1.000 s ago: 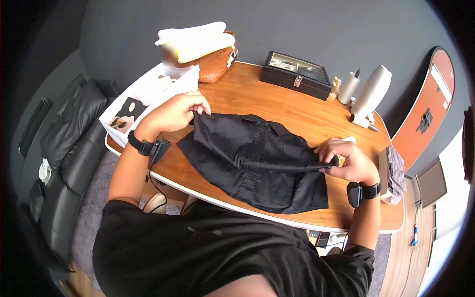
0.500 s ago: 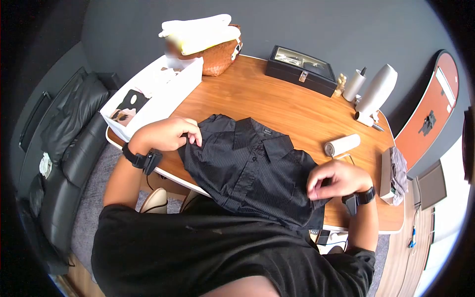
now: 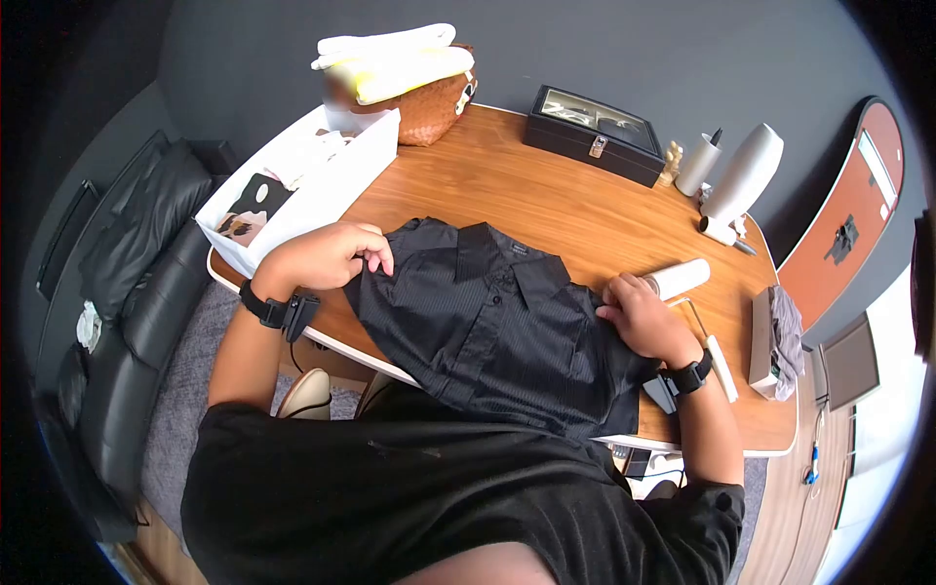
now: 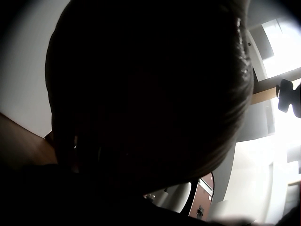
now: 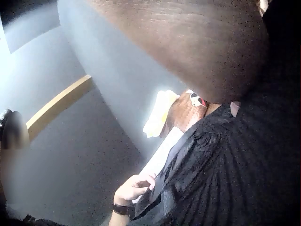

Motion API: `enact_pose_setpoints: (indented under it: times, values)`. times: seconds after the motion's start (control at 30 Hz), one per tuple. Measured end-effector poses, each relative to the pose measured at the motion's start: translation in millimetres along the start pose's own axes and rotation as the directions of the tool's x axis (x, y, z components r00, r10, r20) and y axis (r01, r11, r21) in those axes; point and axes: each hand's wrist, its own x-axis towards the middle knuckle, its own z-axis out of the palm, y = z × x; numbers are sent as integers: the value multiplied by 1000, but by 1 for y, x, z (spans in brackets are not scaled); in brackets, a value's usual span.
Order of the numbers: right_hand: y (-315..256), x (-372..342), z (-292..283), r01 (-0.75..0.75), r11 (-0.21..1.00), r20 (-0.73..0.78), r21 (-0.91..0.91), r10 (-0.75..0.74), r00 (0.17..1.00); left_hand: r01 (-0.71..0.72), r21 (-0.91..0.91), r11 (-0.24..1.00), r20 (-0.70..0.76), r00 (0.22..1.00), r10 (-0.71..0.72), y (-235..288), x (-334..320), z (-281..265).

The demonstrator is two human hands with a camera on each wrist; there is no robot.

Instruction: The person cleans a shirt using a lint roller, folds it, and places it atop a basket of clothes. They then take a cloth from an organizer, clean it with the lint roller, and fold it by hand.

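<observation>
- Right hand (image 3: 648, 322) is sitting farther up the black shirt (image 3: 487, 312) than in the earlier frame, and the white handle (image 3: 721, 369) of the roller (image 3: 680, 279) is now showing past that wrist.
- Hands are staying apart: the left hand (image 3: 327, 258) is pinching one side edge of the shirt, and the right is gripping the opposite side, just beside the roller.
- Head view is showing the collar (image 3: 512, 258), label and button front; the right wrist view is showing only dark folds, with the left hand's fingertips meeting the cloth.
- Right wrist view is also catching a black, white and red ornament (image 5: 197, 100) on the bag (image 3: 429, 115); the left wrist view is running mostly too dark to read.
- Shirt cloth is showing fine stripes and soft wrinkles; the bag is showing a brown woven surface under folded white and yellow cloths (image 3: 409, 73).
- Shirt is lying collar away from the wearer, its hem reaching the near edge of the wood-grain table (image 3: 458, 180), whose rim is white and curving.
- Black leather sofa (image 3: 161, 341) is standing at left, against dark grey walls (image 3: 585, 49).
</observation>
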Motion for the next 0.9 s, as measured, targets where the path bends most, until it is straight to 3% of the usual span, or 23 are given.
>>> enact_pose_setpoints:
  times: [0.03,0.1,0.13,0.2,0.23,0.33,0.4,0.43,0.5,0.57,0.63,0.67,0.7,0.77,0.9]
  values:
    - [1,2,0,0,1000,0,0,0,1000,-4,-3,1000,-7,1000,4,-1,0,1]
    - [3,7,2,-194,979,-75,65,199,977,-6,-8,1000,-13,1000,6,-1,1,2]
    - [6,11,2,-196,978,-74,65,200,977,0,-12,1000,-28,1000,0,1,1,2]
    - [12,17,0,-189,966,-282,179,234,930,5,-16,1000,-41,999,-6,3,2,4]
    - [13,17,-2,-191,965,-282,180,237,930,-27,-21,999,-24,999,27,2,3,5]
    - [7,16,-10,-192,980,-251,49,199,947,-64,-78,995,25,998,66,5,4,6]
    - [-18,12,-15,-8,972,-335,-233,-72,940,-81,-82,993,49,995,85,7,5,4]
    - [-27,12,-12,-5,973,-332,-230,-74,941,-76,-84,994,49,996,80,10,8,4]
    - [-43,12,-5,90,990,-346,-108,-122,930,-307,-7,952,-79,949,305,19,17,6]
    - [-50,9,9,106,994,-198,-26,-109,974,-218,8,976,-87,972,218,32,30,15]
    - [-38,2,33,36,997,92,-70,-30,995,-116,186,976,-157,977,146,35,43,42]
    - [-38,2,31,30,996,103,-85,-21,994,-80,269,960,-50,994,96,20,50,54]
    - [-38,2,29,25,995,116,-100,-13,993,25,329,944,71,996,-51,17,53,64]
    - [-34,0,27,19,993,124,-116,-4,992,57,422,905,128,984,-122,15,56,72]
    - [-20,7,27,19,993,140,-121,-2,990,72,397,915,162,976,-148,13,60,64]
